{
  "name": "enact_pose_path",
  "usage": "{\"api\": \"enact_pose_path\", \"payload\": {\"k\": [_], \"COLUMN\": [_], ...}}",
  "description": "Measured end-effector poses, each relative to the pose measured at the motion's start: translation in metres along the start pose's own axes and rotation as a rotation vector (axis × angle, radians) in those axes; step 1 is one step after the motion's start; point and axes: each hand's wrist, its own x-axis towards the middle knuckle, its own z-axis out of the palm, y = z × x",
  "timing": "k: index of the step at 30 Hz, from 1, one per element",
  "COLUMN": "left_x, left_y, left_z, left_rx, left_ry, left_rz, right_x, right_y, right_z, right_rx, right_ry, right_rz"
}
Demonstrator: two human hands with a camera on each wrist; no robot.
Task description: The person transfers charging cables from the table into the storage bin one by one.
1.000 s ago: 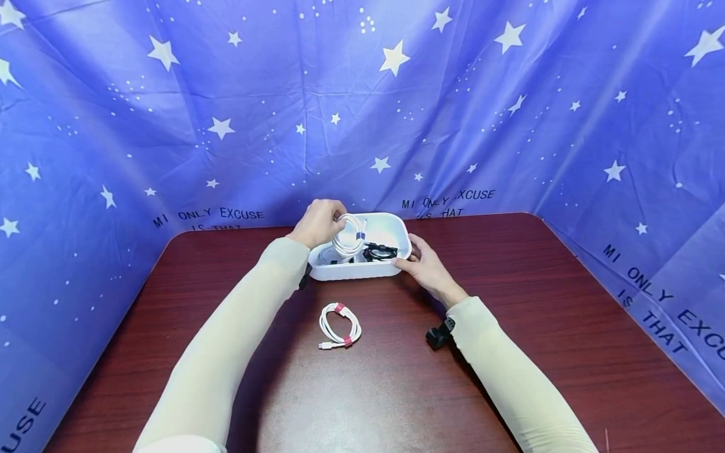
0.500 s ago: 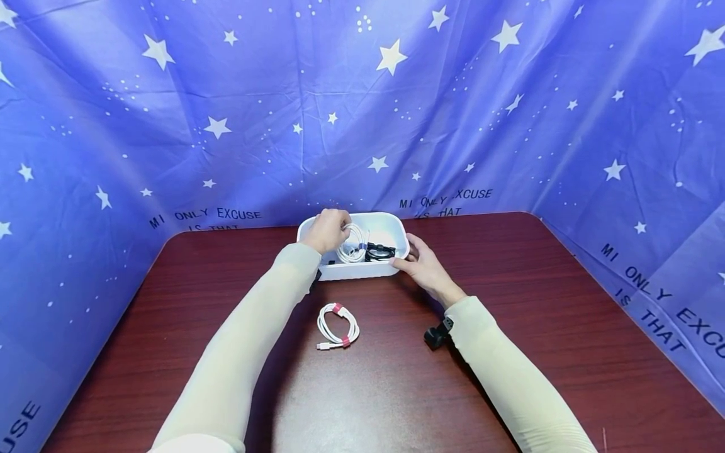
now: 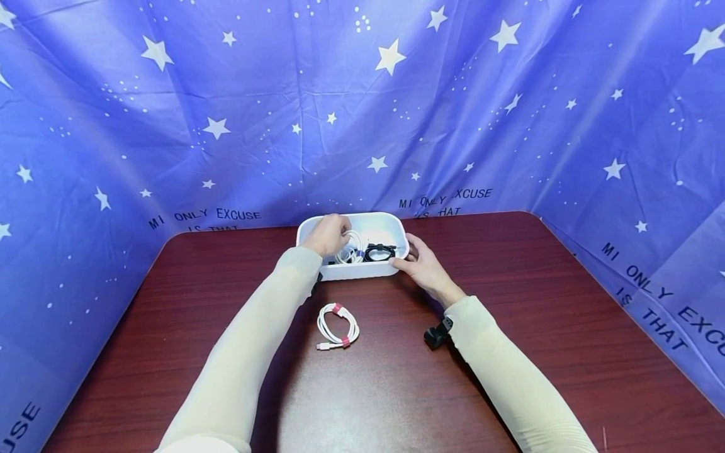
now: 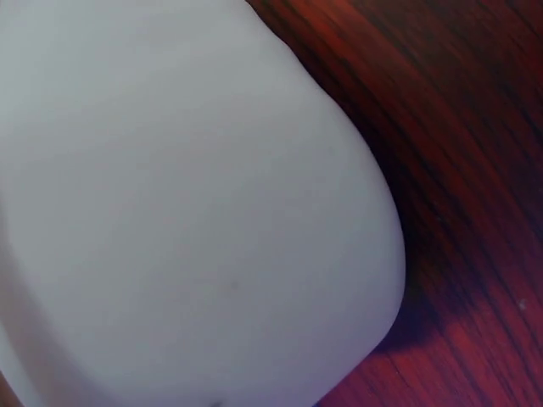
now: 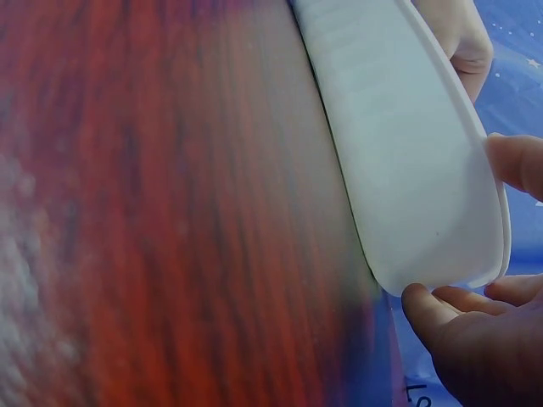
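In the head view my left hand (image 3: 328, 234) reaches down into a white plastic box (image 3: 359, 271), pinching a coiled white cable (image 3: 356, 237) with a blue tie. Its fingertips are partly hidden. Beside that coil, inside the box, lies a coiled black cable (image 3: 379, 246). My right hand (image 3: 423, 267) holds the box's right end, thumb at the front rim and fingers round the side. The right wrist view shows these fingers (image 5: 424, 312) touching the box end. Only the box's outer wall (image 4: 212, 203) and the table fill the left wrist view.
A coiled white cable with red ties (image 3: 355, 327) lies on the dark red wooden table (image 3: 385, 377) in front of the box. Close behind the table hangs a blue star-patterned curtain (image 3: 272, 113), which also runs along both sides.
My left hand has lowered the blue-tied white cable from above the box down into it, moving slightly right. The right hand keeps its hold on the box end.
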Motion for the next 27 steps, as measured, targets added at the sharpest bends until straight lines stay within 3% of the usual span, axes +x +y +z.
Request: {"api": "enact_pose_path", "payload": {"k": [8,15,27], "left_x": [-0.0012,-0.0020,-0.0074], "left_y": [-0.0049,-0.0060,-0.0039], "left_z": [0.0028,0.0025,-0.0008], "left_rx": [-0.009,-0.048,-0.045], "left_ry": [0.014,-0.028,-0.031], "left_rz": [0.021,0.033,0.053], "right_x": [-0.0018,-0.0006,-0.0005], "right_y": [-0.0026,-0.0006,-0.0016], "right_z": [0.0006,0.0007,0.0008], "right_rx": [0.008,0.008,0.001], "right_ry": [-0.002,-0.001,0.000], "right_rz": [-0.008,0.004,0.014]}}
